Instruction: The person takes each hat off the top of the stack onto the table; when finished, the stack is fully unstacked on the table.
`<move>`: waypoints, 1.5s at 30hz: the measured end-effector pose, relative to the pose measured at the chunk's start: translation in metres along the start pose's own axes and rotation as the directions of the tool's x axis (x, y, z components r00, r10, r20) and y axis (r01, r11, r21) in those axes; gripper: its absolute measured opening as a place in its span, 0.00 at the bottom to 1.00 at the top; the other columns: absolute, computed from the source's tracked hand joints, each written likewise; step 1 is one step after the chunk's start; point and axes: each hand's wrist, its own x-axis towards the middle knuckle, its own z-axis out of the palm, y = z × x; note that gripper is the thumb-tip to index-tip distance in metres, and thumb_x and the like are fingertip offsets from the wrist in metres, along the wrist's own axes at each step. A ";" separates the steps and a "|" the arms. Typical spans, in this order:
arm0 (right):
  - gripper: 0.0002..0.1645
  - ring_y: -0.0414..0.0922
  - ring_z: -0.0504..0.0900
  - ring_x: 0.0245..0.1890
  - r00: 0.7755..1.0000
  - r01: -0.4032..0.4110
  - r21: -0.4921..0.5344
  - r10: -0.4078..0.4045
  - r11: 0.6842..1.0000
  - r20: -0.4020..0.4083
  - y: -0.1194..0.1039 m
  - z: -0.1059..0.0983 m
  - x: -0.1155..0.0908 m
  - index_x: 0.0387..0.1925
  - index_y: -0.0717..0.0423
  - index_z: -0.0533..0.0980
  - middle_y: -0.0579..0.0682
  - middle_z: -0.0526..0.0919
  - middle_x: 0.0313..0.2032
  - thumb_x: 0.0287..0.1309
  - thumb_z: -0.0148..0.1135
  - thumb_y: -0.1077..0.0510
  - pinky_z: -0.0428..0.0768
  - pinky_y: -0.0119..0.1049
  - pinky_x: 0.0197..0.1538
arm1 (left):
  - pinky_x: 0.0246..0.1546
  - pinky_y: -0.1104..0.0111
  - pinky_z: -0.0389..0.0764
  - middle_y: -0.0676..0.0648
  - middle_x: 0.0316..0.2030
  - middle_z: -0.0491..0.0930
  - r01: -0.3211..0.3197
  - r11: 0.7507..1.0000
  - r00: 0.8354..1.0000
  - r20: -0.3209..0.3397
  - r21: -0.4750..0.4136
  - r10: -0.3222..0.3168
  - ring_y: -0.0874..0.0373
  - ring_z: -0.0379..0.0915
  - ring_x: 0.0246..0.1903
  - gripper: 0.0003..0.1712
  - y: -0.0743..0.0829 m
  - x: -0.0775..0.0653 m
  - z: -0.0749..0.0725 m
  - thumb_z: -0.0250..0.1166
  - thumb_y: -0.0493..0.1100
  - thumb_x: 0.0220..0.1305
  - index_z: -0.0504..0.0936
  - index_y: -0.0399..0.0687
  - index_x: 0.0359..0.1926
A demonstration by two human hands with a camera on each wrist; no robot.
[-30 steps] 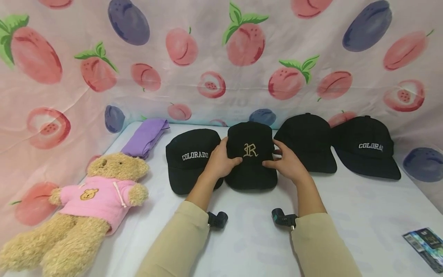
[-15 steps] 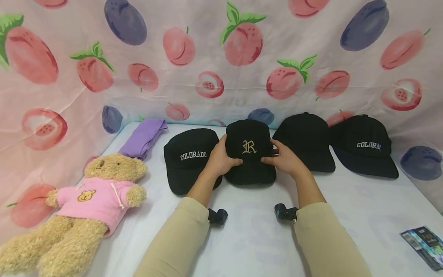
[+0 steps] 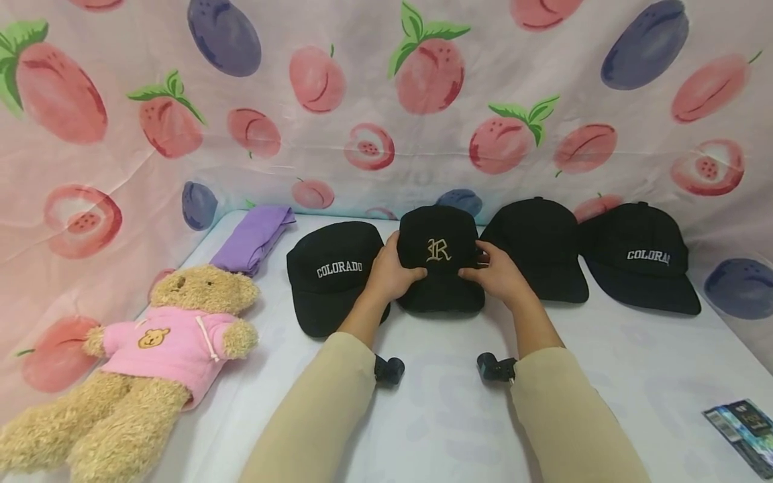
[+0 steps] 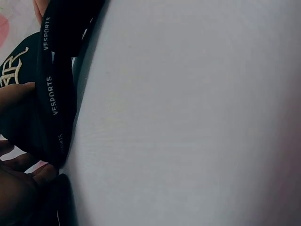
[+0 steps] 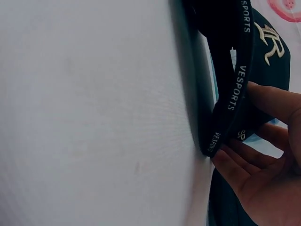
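Both hands hold a black cap (image 3: 439, 228) with a gold letter R on its front. My left hand (image 3: 388, 274) grips its left side and my right hand (image 3: 500, 274) its right side. The thumbs lie on the front, low beside the R, while the other fingers reach round the sides. In the right wrist view, fingers (image 5: 230, 167) touch the end of a dark band lettered VESPORTS on the cap (image 5: 270, 70). The left wrist view shows the same lettering. From these views I cannot tell whether the cap touches the table.
A black COLORADO cap (image 3: 329, 308) sits close on the left. On the right are a plain black cap (image 3: 534, 248) and another lettered cap (image 3: 646, 248). A teddy bear (image 3: 163, 349), folded purple cloth (image 3: 256, 235) and printed packet (image 3: 745, 429) lie on the white table (image 3: 441, 416).
The R cap has moved slightly up and away in the head view, and its brim looks shorter. Both hands have moved with it, keeping their hold. The other caps stay put.
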 end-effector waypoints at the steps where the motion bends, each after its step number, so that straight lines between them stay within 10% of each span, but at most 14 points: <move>1: 0.51 0.66 0.60 0.76 1.000 -0.002 -0.003 0.002 1.000 0.001 0.000 0.000 0.001 0.82 0.64 0.46 0.72 0.60 0.75 0.70 0.63 0.54 0.63 0.61 0.75 | 0.75 0.49 0.64 0.38 0.77 0.61 0.001 1.000 1.000 -0.006 -0.002 -0.001 0.41 0.57 0.76 0.56 0.000 0.001 0.001 0.74 0.45 0.63 0.49 0.49 0.83; 26: 0.53 0.65 0.47 0.81 0.994 0.018 -0.056 -0.012 0.998 0.106 -0.003 -0.007 0.014 0.81 0.66 0.34 0.70 0.43 0.81 0.74 0.55 0.53 0.51 0.59 0.80 | 0.76 0.50 0.63 0.37 0.77 0.60 0.024 1.000 0.999 -0.042 -0.013 -0.025 0.41 0.56 0.77 0.55 0.004 0.024 0.006 0.73 0.44 0.65 0.49 0.49 0.83; 45: 0.55 0.63 0.51 0.80 1.000 0.016 0.036 -0.016 0.999 0.004 0.003 -0.002 0.027 0.83 0.60 0.35 0.69 0.50 0.80 0.72 0.60 0.57 0.55 0.58 0.80 | 0.77 0.53 0.61 0.38 0.77 0.60 -0.024 1.000 0.996 -0.082 -0.017 0.023 0.43 0.55 0.78 0.54 0.000 0.038 0.014 0.73 0.40 0.64 0.50 0.51 0.83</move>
